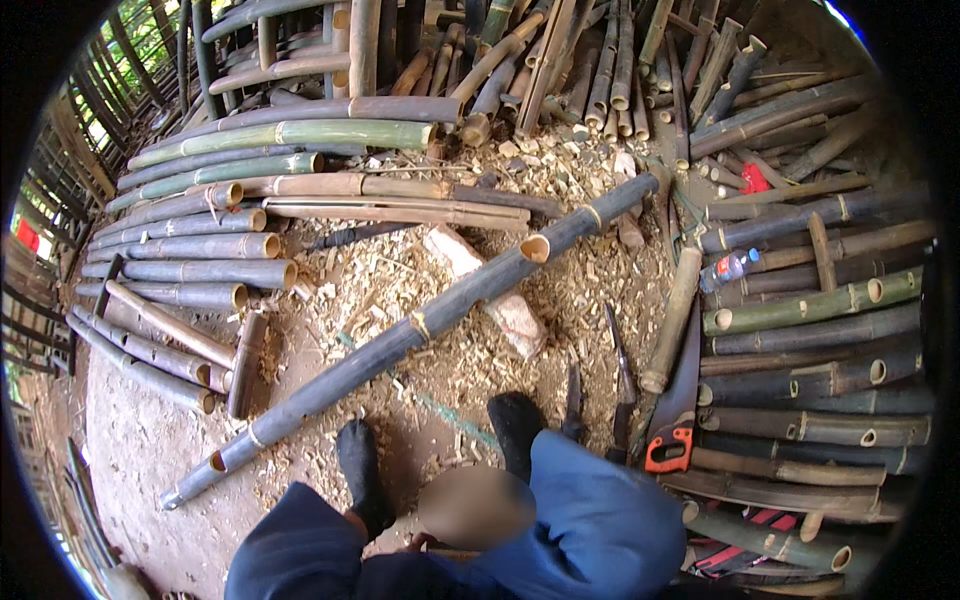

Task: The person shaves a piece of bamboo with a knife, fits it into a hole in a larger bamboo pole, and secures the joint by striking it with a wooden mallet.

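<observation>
I look down at my legs in blue trousers point(600, 520) and my feet in black socks point(360, 470), planted on dirt strewn with bamboo shavings. A blurred skin-toned patch point(475, 505) sits between my knees, with a sliver of fingers at its lower left, so neither hand can be made out clearly. Just beyond my feet a long dark bamboo pole point(400, 340) lies diagonally from lower left to upper right, resting on two pale stone blocks point(515, 320). It has an open cut end point(535, 248) partway along.
A handsaw with an orange handle point(670, 445) and two dark blades point(620, 375) lie to the right of my feet. Cut bamboo poles are stacked at left point(200, 245), right point(810, 305) and behind. A plastic bottle point(730, 268) rests on the right stack.
</observation>
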Action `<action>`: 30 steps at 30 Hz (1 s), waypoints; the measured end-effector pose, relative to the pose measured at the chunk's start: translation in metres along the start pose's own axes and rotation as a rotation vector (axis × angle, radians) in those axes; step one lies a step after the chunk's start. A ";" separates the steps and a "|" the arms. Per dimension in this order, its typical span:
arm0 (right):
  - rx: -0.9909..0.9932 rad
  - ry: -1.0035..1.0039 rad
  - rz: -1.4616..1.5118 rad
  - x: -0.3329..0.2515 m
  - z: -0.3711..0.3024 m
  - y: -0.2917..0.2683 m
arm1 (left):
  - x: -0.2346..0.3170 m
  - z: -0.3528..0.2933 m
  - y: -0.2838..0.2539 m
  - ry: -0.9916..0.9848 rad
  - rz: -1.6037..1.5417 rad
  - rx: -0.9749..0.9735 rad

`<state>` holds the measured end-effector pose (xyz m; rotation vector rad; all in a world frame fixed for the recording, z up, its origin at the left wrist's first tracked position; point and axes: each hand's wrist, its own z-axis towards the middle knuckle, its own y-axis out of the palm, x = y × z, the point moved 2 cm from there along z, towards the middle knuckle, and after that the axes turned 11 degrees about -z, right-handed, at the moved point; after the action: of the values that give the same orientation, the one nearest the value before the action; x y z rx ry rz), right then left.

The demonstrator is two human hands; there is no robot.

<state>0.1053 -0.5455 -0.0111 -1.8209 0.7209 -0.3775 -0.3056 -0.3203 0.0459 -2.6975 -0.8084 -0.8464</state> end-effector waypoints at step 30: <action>0.223 -0.229 -0.158 -0.211 0.246 -0.067 | 0.062 0.076 -0.207 0.463 0.604 0.768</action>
<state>0.1046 -0.2146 -0.0190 -1.6791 0.3624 -0.3316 -0.3423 -0.0955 0.0252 -1.7932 -0.1288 -0.7482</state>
